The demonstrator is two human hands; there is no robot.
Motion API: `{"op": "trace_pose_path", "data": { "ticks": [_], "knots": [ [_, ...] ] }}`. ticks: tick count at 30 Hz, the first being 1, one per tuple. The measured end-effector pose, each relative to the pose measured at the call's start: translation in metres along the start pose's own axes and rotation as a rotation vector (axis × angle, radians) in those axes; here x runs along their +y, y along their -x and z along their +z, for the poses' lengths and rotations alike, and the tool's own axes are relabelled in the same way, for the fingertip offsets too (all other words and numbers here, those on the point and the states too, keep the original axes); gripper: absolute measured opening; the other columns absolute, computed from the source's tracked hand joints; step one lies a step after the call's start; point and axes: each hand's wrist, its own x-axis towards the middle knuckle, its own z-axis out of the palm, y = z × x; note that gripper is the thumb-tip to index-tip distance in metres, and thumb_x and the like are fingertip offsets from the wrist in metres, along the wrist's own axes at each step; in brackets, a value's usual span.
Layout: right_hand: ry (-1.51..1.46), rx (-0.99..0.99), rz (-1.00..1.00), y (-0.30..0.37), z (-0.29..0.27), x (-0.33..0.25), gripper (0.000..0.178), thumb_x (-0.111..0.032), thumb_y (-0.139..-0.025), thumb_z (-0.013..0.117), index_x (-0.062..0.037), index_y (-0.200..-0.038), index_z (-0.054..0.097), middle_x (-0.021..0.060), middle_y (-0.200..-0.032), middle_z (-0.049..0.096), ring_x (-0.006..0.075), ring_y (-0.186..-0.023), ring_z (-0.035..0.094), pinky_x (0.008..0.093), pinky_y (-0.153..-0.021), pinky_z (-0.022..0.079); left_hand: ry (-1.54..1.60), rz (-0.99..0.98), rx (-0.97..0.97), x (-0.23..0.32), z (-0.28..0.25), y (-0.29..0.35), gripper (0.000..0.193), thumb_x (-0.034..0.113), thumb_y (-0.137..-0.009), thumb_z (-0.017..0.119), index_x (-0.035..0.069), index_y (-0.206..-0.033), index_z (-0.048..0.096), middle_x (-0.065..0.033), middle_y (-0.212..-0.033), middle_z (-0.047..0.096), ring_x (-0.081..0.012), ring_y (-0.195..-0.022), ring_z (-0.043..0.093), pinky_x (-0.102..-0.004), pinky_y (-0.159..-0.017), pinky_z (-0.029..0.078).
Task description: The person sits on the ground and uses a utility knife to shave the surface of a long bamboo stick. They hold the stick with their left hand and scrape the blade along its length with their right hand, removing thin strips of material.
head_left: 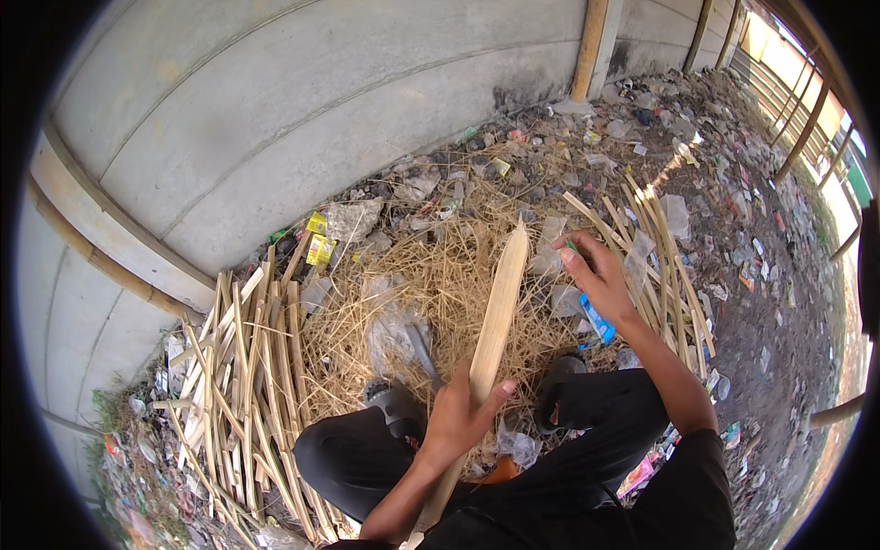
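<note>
My left hand is closed around the lower half of a long, pale bamboo slat, its thumb lying across the right edge. The slat stands tilted between my knees, its splintered tip pointing away from me. Out from the same hand, to the left, runs the dark blade of a knife; its handle is hidden, apparently in my grip. My right hand hovers right of the slat's tip, not touching it, with fingers bent and thumb apart from the forefinger. A small green spot shows between those fingertips; whether it is held I cannot tell.
Thin bamboo strips lie heaped on the left, with a smaller bundle at right. Shavings cover the ground before my feet. A concrete wall rises beyond. Litter, including a blue wrapper, is scattered around.
</note>
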Motion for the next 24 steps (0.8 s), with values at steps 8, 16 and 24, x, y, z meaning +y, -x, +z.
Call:
{"op": "trace_pose_path", "data": {
  "ticks": [8,16,24],
  "knots": [
    [-0.209,-0.228,0.029,0.01,0.021,-0.017,0.038,-0.035,-0.114,0.064,-0.0014,-0.13,0.057,0.0019,-0.087,0.064,0.009,-0.075,0.064,0.0301,-0.065,0.049,0.152,-0.007,-0.072,0.013,0.002,-0.004,0.036,0.032,-0.118,0.056,-0.003,-0.117,0.063,-0.004,-0.066,0.063,-0.0101,-0.055,0.061,-0.0304,-0.053,0.049],
    [-0.415,-0.447,0.127,0.011,0.013,-0.015,0.026,-0.032,-0.12,0.052,-0.0064,-0.112,0.051,0.0009,-0.079,0.057,0.0064,-0.056,0.048,0.0268,-0.051,0.04,0.212,0.032,-0.014,-0.002,0.004,-0.007,0.035,0.033,-0.118,0.055,-0.002,-0.114,0.063,0.001,-0.063,0.057,-0.0076,-0.054,0.056,-0.0285,-0.051,0.045],
    [-0.291,-0.453,0.165,0.009,0.013,-0.012,0.032,-0.034,-0.119,0.054,-0.0045,-0.107,0.058,0.0002,-0.072,0.056,0.0074,-0.057,0.053,0.0305,-0.053,0.043,0.196,0.043,0.006,-0.004,0.007,-0.009,0.033,0.031,-0.118,0.057,-0.002,-0.117,0.061,0.0014,-0.063,0.057,-0.0072,-0.054,0.056,-0.0284,-0.052,0.045]
  ]
}}
